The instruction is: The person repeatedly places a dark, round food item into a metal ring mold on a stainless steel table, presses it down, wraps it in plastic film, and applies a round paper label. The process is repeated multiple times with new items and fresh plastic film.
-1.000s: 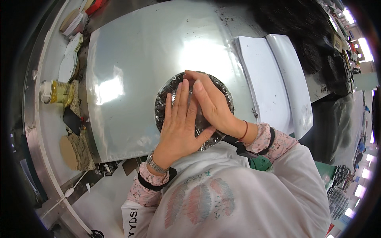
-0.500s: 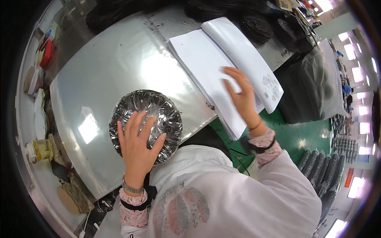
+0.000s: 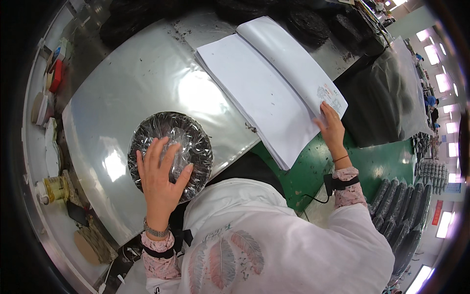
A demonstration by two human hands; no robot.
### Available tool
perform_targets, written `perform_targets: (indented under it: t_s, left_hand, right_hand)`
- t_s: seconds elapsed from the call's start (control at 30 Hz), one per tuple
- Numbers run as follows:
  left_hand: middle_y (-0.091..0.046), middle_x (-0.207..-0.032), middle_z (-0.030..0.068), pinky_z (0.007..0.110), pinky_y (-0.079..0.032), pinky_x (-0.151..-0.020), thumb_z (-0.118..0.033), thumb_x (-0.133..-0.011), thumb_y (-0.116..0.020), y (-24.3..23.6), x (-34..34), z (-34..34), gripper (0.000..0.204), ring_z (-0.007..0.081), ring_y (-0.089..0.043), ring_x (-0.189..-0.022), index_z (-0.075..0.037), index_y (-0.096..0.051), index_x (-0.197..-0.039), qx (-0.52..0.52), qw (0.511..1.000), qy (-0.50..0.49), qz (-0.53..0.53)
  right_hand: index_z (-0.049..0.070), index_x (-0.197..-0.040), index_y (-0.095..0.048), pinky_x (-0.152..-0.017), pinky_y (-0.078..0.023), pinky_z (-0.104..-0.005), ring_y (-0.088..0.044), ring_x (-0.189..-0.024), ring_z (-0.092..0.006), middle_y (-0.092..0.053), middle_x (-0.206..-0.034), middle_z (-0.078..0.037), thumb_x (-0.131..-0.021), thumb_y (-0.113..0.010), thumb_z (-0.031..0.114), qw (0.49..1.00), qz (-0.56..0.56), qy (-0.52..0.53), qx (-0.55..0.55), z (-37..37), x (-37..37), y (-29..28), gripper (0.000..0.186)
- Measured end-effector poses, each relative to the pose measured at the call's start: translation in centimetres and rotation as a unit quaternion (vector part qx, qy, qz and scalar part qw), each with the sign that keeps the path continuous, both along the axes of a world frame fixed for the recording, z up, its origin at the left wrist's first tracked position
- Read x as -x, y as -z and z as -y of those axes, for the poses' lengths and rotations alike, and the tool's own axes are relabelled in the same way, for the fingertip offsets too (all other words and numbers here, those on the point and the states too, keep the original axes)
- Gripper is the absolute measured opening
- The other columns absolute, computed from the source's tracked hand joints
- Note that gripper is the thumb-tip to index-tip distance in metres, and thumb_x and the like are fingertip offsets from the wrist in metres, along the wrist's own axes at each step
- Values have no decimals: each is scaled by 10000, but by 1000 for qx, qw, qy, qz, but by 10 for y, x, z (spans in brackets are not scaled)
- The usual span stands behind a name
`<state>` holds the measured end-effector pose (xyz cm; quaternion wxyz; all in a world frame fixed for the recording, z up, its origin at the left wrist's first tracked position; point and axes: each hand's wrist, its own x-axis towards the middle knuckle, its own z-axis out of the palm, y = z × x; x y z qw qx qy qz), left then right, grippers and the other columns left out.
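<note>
A round black bundle wrapped in shiny clear film (image 3: 197,142) lies near the front edge of the work table. My left hand (image 3: 160,171) rests on top of it, open, fingers spread. To the right, a stack of flat white sheets (image 3: 245,83) overhangs the table's edge. Its upper sheets are folded over into a soft roll (image 3: 281,54), with small printing near one corner. At that printed end my right hand (image 3: 333,130) has its fingers on the folded part, thumb apart; they look open rather than closed around it.
Clear plastic sheeting (image 3: 112,93) covers the table. Dark coiled bundles (image 3: 306,27) line its far side. A large bagged dark stack (image 3: 377,103) stands to the right, above the green floor (image 3: 364,159). Several wrapped black rolls (image 3: 399,206) lie beyond. A yellow-labelled bottle (image 3: 54,188) sits at left.
My right hand has moved right and down from over the middle of the white sheets to their folded, printed end. My left hand stays on the wrapped round bundle.
</note>
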<state>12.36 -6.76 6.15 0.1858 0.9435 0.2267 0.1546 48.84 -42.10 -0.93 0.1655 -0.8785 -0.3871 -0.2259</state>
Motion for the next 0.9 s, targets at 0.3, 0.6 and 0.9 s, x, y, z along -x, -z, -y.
perform_targets:
  t_s: [0.3, 0.6, 0.9]
  left_hand:
    - [-550, -1464, 89, 592, -193, -1243, -330, -911, -746, -1, 0, 0, 469, 335, -455, -1430, -146, -649, -1331, 11, 1000, 1, -2]
    - [-581, -1450, 63, 594, -227, -1231, -312, -897, -761, 1, 2, -1, 415, 312, -491, -1416, -187, -702, -1288, 12, 999, -21, 25]
    - [-587, -1464, 87, 554, -256, -1238, -328, -925, -732, 28, 20, -5, 454, 271, -492, -1418, -154, -668, -1339, 148, 981, -21, 122]
  right_hand:
    - [-11, -968, -720, -837, -504, -285, -637, -891, -124, -746, -1056, -45, -952, -729, 104, 871, -389, 44, -298, 22, -48, 13, 116]
    - [4, -1271, -648, -882, -579, -352, -685, -1008, -206, -681, -1119, -42, -1083, -569, 247, 845, -264, 101, -454, 103, -134, -113, 317]
    - [-52, -1571, -379, -1234, -321, -524, -353, -1512, -456, -374, -1621, -270, -776, -714, -34, 827, -259, -499, 16, -212, 181, -106, 863]
